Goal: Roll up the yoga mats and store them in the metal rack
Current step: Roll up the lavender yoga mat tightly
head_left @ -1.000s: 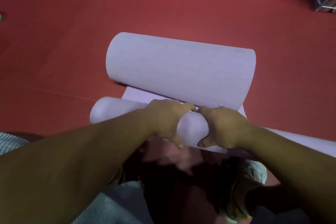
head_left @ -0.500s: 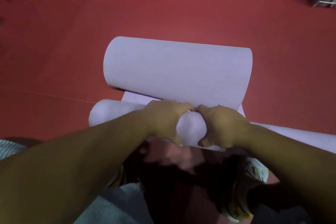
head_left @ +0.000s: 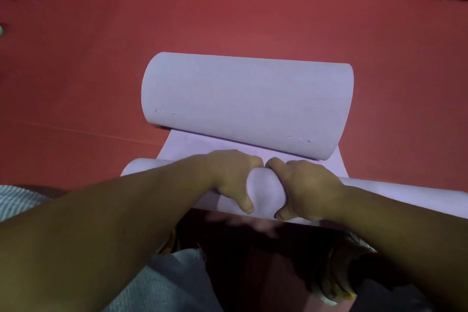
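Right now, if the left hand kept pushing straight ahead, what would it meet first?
The left hand would likely cross the short flat strip and meet the curled far end of the lilac yoga mat, though depth is unclear.

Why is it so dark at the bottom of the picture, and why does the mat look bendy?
Head view: the person's arms and body shade the floor below the mat, leaving a dark patch; the wide-angle lens bows the mat's straight edges; both hands, left hand and right hand, look fairly sharp, slightly soft.
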Tool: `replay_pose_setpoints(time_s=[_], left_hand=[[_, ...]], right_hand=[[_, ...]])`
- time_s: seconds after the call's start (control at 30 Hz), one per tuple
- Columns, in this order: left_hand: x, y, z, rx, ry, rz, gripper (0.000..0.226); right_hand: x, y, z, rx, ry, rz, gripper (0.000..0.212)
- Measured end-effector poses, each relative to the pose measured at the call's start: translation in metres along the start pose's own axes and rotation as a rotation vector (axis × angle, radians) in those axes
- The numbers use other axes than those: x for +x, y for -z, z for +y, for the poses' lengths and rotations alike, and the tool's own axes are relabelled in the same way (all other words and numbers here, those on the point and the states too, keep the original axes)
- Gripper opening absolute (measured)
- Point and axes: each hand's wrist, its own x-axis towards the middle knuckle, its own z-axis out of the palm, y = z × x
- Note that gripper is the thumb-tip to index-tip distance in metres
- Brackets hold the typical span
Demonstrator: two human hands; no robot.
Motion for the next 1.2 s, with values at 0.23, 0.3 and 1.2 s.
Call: replay_pose_setpoints(time_s=[0.23,0.3,1.2], left_hand=[[-0.005,-0.017,0.003,0.182,0.006,0.139,0.105],[-0.006,-0.023,0.002,0.165,0.030,0.114,0.104],[0.053,-0.095,-0.042,-0.079,-0.040,-0.145,0.119]], right_hand=[[0.014,-0.015,0.018,0.231,-0.019,-0.114,0.074],[0.016,-0.017,0.016,0.244,-0.015,-0.156,0.076],[0.065,-0.075,0.016,0.362,0.107,-0.529,0.095]])
